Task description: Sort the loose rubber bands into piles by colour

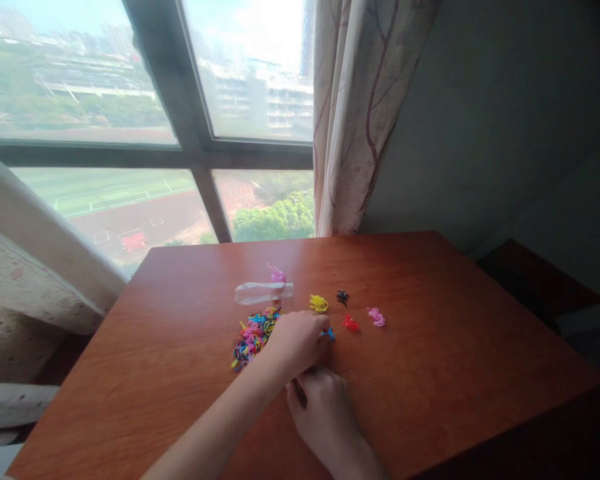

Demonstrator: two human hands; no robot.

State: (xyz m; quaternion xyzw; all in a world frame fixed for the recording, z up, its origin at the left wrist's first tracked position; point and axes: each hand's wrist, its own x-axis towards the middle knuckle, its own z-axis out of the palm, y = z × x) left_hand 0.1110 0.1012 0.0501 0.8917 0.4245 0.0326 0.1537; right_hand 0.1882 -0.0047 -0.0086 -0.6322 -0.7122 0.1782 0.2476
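My left hand (303, 340) reaches across to a small clump of blue rubber bands (330, 333), its fingers bent down and pressed together beside them. What the fingertips hold, if anything, is hidden. Below the left wrist rests my right hand (325, 403), fingers curled in and partly covered, so its contents do not show. A mixed heap of colourful small rubber bands (253, 337) lies left of both hands, partly behind the left forearm. Separate little clumps sit beyond and to the right: yellow bands (319, 304), black bands (343, 297), red bands (351, 323) and pink bands (377, 317).
Behind the heap, a clear plastic bottle-shaped container (263, 293) lies on its side, with a pink-purple item with a loop (278, 275) next to it. All rest on a brown wooden table (430, 373). A window and curtains (355, 120) border its far side.
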